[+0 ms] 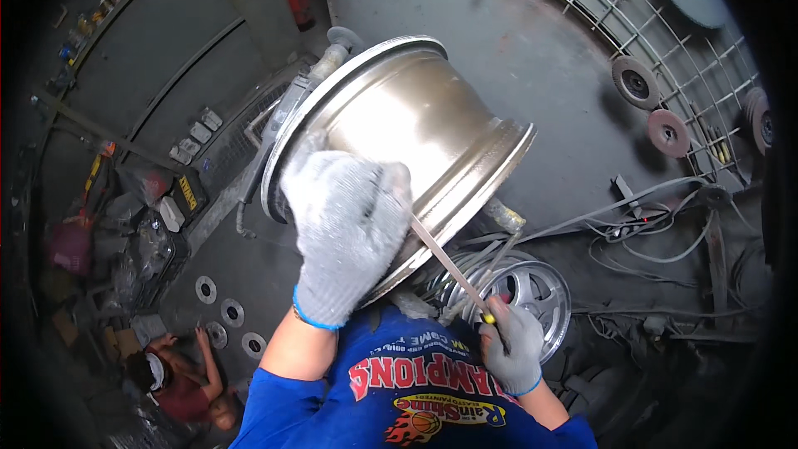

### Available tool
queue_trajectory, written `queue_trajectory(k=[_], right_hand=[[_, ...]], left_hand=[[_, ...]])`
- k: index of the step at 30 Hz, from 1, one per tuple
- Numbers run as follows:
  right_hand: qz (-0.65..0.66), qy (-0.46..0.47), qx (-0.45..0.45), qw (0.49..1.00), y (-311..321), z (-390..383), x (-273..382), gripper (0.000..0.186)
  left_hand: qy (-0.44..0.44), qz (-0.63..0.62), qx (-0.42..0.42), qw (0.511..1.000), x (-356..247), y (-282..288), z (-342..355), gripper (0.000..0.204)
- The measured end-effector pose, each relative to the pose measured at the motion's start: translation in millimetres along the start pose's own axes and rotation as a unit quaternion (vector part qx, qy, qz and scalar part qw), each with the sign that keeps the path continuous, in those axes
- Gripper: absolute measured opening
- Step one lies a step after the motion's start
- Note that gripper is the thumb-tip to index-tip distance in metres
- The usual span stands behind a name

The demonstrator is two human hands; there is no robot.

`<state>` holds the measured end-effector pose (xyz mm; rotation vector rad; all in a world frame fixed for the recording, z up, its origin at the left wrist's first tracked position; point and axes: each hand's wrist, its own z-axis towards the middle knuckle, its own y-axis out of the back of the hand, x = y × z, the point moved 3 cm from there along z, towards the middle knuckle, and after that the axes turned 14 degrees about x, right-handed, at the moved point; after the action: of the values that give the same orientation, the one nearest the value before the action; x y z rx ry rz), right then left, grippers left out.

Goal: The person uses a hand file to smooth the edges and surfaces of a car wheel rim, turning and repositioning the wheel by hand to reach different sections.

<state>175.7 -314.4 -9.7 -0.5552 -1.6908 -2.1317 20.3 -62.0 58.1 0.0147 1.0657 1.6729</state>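
A silvery wheel rim point(399, 116) lies on its side in front of me, its barrel shiny and its near lip dull and rough. My left hand point(345, 229), in a pale knitted glove with a blue cuff, is closed over the far end of a long flat file point(449, 262) and rests against the rim. The file's tip is hidden under that glove. My right hand point(514, 347), gloved alike, grips the file at its yellow-marked handle end. The file slants across the rim's near lip.
An angle grinder point(287, 112) is just beyond the rim's left edge. Another spoked wheel point(532, 303) stands below, beside hoses and cables point(615, 233). Abrasive discs point(636, 83) hang on a wire grid at right. Another person point(183, 382) crouches at lower left near several metal rings point(233, 313).
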Motion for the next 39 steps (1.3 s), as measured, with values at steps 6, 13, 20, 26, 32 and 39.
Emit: queue_trajectory(k=[6,13,20,26,32,39], right_hand=[[0.045,-0.01,-0.007,0.999,14.9,55.1,24.7,0.056],[0.039,0.003,0.026,0.999,1.2,17.6,-0.2,0.054],[0.065,-0.027,0.019,0.997,14.5,55.0,17.9,0.043],[0.084,-0.025,0.025,0.996,25.3,60.1,23.2,0.047],[0.104,-0.077,0.098,0.987,16.4,29.3,1.7,0.051],[0.116,0.004,0.033,0.993,5.1,73.2,-7.0,0.049]], left_hand=[[0.056,0.024,0.013,0.998,30.7,3.5,40.5,0.031],[0.011,-0.033,-0.021,0.999,12.9,1.1,3.6,0.013],[0.049,-0.002,0.006,0.999,27.2,6.1,38.0,0.024],[0.152,-0.037,0.002,0.988,35.5,6.8,26.6,0.023],[0.016,0.034,-0.003,0.999,27.9,0.6,13.9,0.017],[0.08,-0.062,-0.025,0.995,32.9,16.6,50.3,0.027]])
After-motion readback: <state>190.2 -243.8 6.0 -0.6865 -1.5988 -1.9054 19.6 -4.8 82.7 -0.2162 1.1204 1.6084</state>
